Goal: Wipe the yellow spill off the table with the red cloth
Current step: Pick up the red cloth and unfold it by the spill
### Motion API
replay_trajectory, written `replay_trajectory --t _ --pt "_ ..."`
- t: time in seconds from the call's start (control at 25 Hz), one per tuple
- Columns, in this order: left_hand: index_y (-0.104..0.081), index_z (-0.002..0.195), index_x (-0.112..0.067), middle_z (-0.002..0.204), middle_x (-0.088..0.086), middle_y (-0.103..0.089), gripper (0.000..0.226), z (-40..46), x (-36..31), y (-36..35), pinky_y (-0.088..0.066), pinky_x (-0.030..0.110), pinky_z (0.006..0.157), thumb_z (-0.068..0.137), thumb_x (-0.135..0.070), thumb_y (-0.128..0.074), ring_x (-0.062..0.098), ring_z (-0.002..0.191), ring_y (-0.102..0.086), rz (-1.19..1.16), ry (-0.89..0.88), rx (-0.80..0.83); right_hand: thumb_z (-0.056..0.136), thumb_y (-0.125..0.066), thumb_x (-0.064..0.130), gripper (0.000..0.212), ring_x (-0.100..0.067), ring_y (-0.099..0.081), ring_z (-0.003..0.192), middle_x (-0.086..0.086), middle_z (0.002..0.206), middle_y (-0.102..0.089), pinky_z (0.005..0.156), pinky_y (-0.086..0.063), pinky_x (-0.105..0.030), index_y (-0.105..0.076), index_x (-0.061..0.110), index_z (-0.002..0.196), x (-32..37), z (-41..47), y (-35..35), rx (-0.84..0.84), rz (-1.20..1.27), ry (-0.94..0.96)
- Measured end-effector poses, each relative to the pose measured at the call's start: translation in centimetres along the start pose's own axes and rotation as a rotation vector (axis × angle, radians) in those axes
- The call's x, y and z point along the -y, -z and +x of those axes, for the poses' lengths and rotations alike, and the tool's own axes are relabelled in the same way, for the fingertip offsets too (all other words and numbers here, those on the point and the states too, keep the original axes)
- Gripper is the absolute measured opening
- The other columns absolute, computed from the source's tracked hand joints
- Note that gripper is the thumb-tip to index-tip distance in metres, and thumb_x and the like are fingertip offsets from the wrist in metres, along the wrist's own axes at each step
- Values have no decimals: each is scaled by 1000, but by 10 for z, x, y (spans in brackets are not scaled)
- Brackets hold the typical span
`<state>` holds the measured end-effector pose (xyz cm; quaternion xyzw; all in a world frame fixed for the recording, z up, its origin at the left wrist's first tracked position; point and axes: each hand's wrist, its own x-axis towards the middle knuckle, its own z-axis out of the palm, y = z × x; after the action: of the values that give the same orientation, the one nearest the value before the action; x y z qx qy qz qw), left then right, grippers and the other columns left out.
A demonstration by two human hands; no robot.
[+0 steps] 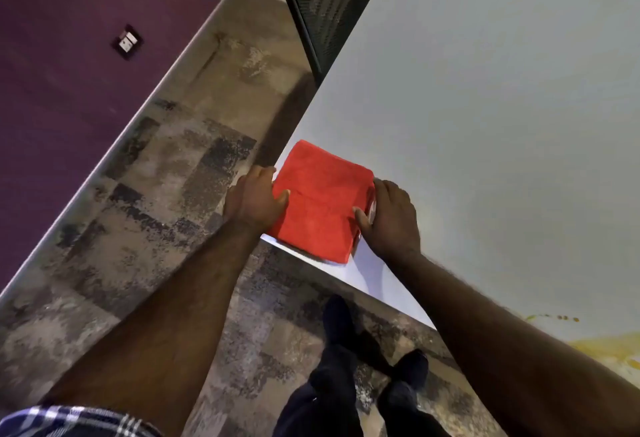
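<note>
The left hand [258,199] holds the left edge of the folded red cloth [320,201] at the bench [485,107] corner, fingers pinching it. The right hand [389,220] pinches its right edge. The yellow spill [609,350] lies far right, nearer the right arm.

A folded red cloth [320,199] lies at the corner of the white table [485,107], its near edge overhanging slightly. The left hand [254,199] grips its left side, thumb on top; the right hand [389,218] grips its right side likewise. The yellow spill [609,350] (partly cut off by the frame) sits well apart, beyond the right forearm.
</note>
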<state>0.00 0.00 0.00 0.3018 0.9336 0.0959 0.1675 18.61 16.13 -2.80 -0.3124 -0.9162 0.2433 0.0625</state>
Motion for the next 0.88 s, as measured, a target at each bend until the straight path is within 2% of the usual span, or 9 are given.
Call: replay_trajectory --t 0.16,0.32,0.52,0.64,0.72,0.88 --pt "-57 129 -12 128 13 -58 50 9 8 -7 -50 47 92 90 -44 -59 35 113 -58 -46 144 68 85 -59 61 64 -30 -52 102 -12 115 -54 83 -45 -42 -50 9 120 7 2 -13 42 103 -309" --pt "-62 116 -10 116 13 -63 41 15 7 -13 -52 43 85 92 -43 -57 32 102 -62 -112 137 91 77 -71 57 66 -30 -56 101 -12 111 -55 77 -44 -36 -49 7 113 11 5 -20 146 230 -505" --pt "-63 108 -13 111 12 -67 29 21 0 -15 -53 44 83 94 -37 -58 33 97 -63 -174 177 99 80 -73 41 49 -30 -62 99 -11 109 -65 76 -45 -34 -56 6 110 16 11 -25 239 252 -559" --pt "-64 106 -14 107 9 -69 24 19 -1 -15 -53 43 82 95 -34 -58 30 93 -63 -212 174 67 84 -68 30 23 -29 -63 89 -9 95 -68 71 -41 -31 -60 10 92 17 14 -22 238 290 -588" --pt "-65 103 -15 103 7 -69 20 16 -4 -13 -53 42 79 95 -32 -58 28 89 -63 -254 170 32 84 -67 26 18 -27 -60 81 -5 82 -64 68 -40 -30 -59 10 81 15 14 -15 197 336 -581" --pt "-66 95 -11 93 8 -69 15 6 -18 -7 -53 40 76 93 -24 -61 27 84 -62 -421 86 -33 85 -64 23 20 -27 -63 88 -8 93 -69 81 -52 -43 -65 6 95 8 6 10 136 500 -564"
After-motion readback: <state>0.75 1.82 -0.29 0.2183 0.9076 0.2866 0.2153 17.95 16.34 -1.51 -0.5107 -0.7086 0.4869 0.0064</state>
